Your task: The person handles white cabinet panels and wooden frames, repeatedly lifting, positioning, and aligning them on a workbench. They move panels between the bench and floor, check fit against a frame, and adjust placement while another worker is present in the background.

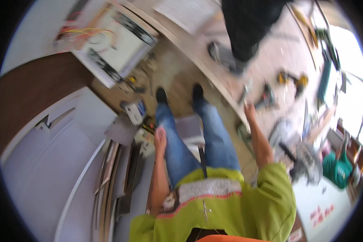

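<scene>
My left hand [160,139] hangs over my left thigh, its fingers curled inward and blurred; whether anything is in it I cannot make out. My right hand [249,109] reaches to the near edge of the wooden workbench [266,76], its fingers smeared by motion. Just beyond it lies a slim grey metal tool [245,92], too blurred to name; contact with it is unclear. Farther right on the bench are a dark cordless drill [266,97] and two yellow-and-black power tools [284,77] [301,84].
Another person's dark trouser leg [248,28] and shoe [224,55] are on the bench. A white drawer-like box [129,40] stands at the far left. Boards [109,177] lean beside my left arm. A clear round-headed machine [308,163] and green container [336,169] sit right.
</scene>
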The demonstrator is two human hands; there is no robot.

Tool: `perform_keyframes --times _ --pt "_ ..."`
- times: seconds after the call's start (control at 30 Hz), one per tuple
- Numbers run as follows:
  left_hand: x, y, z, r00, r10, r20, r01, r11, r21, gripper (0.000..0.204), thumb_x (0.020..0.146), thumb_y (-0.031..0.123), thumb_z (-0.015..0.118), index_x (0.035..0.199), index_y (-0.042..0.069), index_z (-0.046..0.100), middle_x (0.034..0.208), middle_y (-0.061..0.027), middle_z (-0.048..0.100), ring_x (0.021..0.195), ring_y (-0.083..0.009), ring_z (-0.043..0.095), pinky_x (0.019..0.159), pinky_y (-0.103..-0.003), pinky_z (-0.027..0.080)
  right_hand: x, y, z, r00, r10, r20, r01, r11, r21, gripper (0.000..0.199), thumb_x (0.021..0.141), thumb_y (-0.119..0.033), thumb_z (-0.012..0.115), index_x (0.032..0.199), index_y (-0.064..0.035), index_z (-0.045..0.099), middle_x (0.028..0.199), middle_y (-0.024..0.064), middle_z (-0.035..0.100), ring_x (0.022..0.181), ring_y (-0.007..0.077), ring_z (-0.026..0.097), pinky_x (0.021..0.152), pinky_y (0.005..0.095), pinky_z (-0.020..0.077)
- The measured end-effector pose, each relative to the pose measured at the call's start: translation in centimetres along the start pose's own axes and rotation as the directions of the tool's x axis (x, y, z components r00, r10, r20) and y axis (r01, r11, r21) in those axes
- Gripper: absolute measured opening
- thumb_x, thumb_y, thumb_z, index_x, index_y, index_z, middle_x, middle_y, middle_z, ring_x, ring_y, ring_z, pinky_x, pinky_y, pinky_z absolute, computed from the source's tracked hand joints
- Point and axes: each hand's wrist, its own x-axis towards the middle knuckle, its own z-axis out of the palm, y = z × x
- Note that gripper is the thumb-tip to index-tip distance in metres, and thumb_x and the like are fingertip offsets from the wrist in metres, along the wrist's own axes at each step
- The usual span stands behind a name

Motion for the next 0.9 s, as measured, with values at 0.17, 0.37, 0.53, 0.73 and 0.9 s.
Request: perform_keyframes --times 0.17,0.37,0.53,0.73,0.9 --pt "-1.3 2.1 2.0 0.986 -0.154 0.057 0.161 0.974 -0.158 0.037 0.102 0.028 0.054 0.130 0.004 0.054 0.120 -0.0087 0.062 0.108 -0.0185 0.060 0.095 -0.029 0.044 3.8 -4.2 -1.3 0.971 0.100 -0.216 -0.102 0.995 0.002 0.057 0.082 -0.035 0.067 0.129 -0.0048 0.056 0.110 0.0198 0.068 0.106 0.0344 0.064 0.095 0.0407 0.0480" --pt "-1.5 2.1 2.5 0.997 0.003 0.078 -0.010 0.996 0.091 0.032 0.101 0.026 0.057 0.125 0.006 0.058 0.114 -0.0068 0.064 0.103 -0.0139 0.060 0.091 -0.029 0.046 9.9 -1.8 0.8 0.827 0.381 -0.413 -0.225 0.898 0.379 0.054 0.081 -0.042 0.075 0.104 0.0063 0.067 0.094 0.0176 0.070 0.092 0.0287 0.066 0.086 0.0402 0.0499" --pt "-2.1 1.7 2.1 0.991 -0.126 0.043 0.120 0.986 0.118 0.032 0.101 0.025 0.057 0.127 0.007 0.057 0.115 -0.0060 0.065 0.101 -0.0158 0.064 0.092 -0.030 0.048 13.4 -2.2 5.1 0.808 0.577 -0.119 -0.368 0.652 0.663 0.067 0.075 -0.034 0.082 0.111 0.0158 0.057 0.109 0.0230 0.065 0.093 0.0303 0.064 0.082 0.0411 0.0514" --pt "-2.8 2.4 2.9 0.992 -0.120 0.039 0.113 0.983 0.145 0.034 0.101 0.029 0.056 0.128 0.008 0.058 0.114 -0.0050 0.064 0.102 -0.0141 0.063 0.093 -0.029 0.047 13.0 -3.5 6.2 0.829 0.559 -0.029 -0.385 0.607 0.695 0.074 0.074 -0.040 0.082 0.116 0.0151 0.057 0.118 0.0225 0.064 0.100 0.0324 0.063 0.089 0.0414 0.0494" --pt "-3.4 2.8 5.0 0.982 -0.137 0.133 0.138 0.990 -0.001 0.037 0.100 0.035 0.057 0.127 0.010 0.059 0.114 -0.0045 0.063 0.102 -0.0138 0.060 0.090 -0.029 0.047 15.2 -0.1 6.2 0.830 0.553 -0.070 -0.397 0.674 0.623 0.061 0.077 -0.043 0.078 0.111 0.0062 0.066 0.107 0.0181 0.068 0.099 0.0297 0.062 0.089 0.0431 0.0472"
